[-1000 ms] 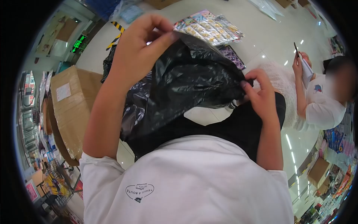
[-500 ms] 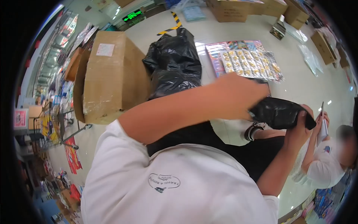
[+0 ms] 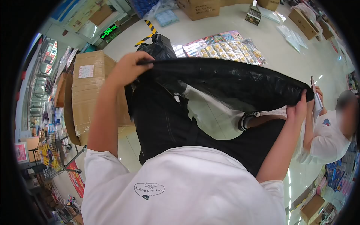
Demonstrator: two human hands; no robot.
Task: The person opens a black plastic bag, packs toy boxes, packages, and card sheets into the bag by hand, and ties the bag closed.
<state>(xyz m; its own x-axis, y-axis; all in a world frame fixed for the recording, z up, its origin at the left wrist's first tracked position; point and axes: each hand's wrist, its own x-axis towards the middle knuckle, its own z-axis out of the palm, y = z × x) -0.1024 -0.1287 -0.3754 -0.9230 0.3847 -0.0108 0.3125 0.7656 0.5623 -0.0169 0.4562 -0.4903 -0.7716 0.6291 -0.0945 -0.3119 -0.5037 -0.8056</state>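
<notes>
A black plastic bag [image 3: 232, 80] is stretched sideways in front of me, its upper edge spanning from one hand to the other. At its left end, my left hand [image 3: 131, 69] pinches the edge between thumb and fingers. My right hand [image 3: 299, 104] grips the opposite end, with the thumb pressed against the plastic. The sheet sags in the middle above my knees. Another black bag [image 3: 159, 47], bulky and standing on the floor, is partly hidden behind my left hand and the stretched plastic.
A large cardboard box [image 3: 93, 93] stands to the left, with a shopping cart [image 3: 54, 152] beyond it. Packs of gold-coloured items [image 3: 228, 50] lie ahead on the floor. At the right, a person [image 3: 326, 131] in white holds a flat white object [image 3: 317, 99]. Several cartons [image 3: 198, 9] stand farther back.
My left hand has swung from near the right hand far to the left, drawing the bunched bag out into a long sheet. My right hand keeps its grip. The view has shifted.
</notes>
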